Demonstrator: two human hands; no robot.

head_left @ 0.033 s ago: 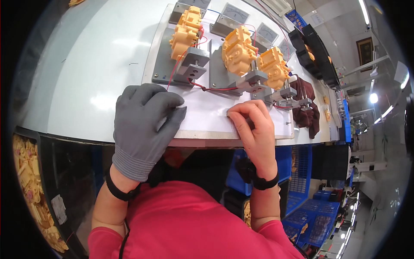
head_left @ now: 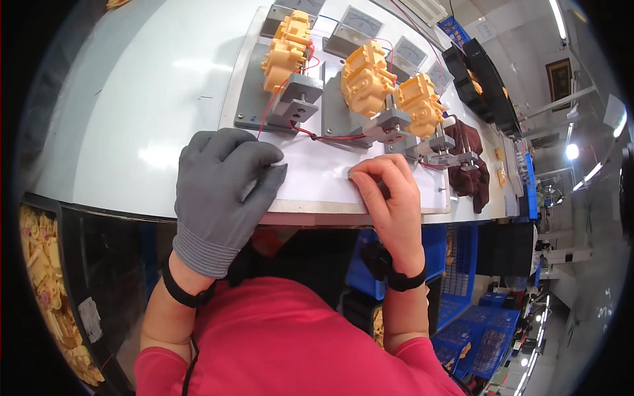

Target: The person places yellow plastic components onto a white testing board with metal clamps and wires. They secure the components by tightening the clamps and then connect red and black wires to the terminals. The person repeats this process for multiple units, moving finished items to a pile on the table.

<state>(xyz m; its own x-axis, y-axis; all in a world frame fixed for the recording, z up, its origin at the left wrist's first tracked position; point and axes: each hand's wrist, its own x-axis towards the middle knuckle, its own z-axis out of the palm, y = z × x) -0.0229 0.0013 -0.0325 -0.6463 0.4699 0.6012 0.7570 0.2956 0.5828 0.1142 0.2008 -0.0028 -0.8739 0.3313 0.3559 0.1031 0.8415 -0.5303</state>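
My left hand [head_left: 221, 181], in a grey knit glove, rests over the front of a white board [head_left: 300, 193] with its thumb and forefinger brought together. A tiny pale bit shows at those fingertips, too small to name. To its right my bare right hand [head_left: 391, 188] pinches thumb against forefinger, and a small dark speck shows at the tips. Beyond the hands, three yellow plastic gearbox-like housings [head_left: 285, 53], [head_left: 367, 79], [head_left: 421, 105] sit on grey metal fixtures [head_left: 298, 96]. Red wires [head_left: 337, 136] run along the fixtures; neither hand visibly grips them.
Grey panel meters [head_left: 360, 23] stand behind the fixtures. A dark brown cloth [head_left: 470, 158] lies at the right of the white table [head_left: 152, 112]. Black bins [head_left: 485, 79] are farther off. A crate of yellow parts [head_left: 53, 290] stands low left; blue baskets [head_left: 485, 330] stand low right.
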